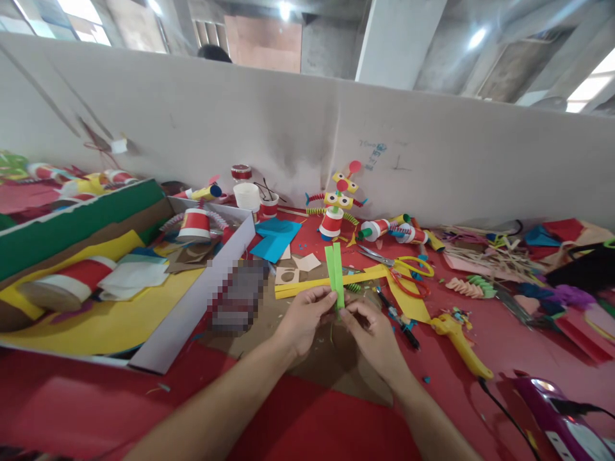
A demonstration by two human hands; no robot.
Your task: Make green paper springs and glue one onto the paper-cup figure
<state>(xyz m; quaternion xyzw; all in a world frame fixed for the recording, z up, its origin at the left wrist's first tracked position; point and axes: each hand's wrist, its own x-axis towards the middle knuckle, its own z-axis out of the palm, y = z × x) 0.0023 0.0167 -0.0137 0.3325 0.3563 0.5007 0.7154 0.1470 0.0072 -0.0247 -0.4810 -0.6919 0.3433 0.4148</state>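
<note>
Two narrow light-green paper strips [338, 272] stand upright between my hands, splaying slightly apart at the top. My left hand [307, 319] pinches them near their lower part with thumb and fingers. From the other side, my right hand [371, 330] grips the lower end, its thumb and forefinger closed on the strips. Yellow paper strips [293, 289] lie just behind my hands on a brown board [269, 330]. To the right rest scissors [408, 266] with yellow and red handles, beside a yellow paper piece [408, 301].
A shallow box [211, 282] with paper and cup pieces stands left. Paper-cup figures [331, 221] stand by the white partition [269, 134]. A yellow glue gun [461, 346], its cord and a purple device [560, 416] lie right. Blue paper [275, 238] lies behind.
</note>
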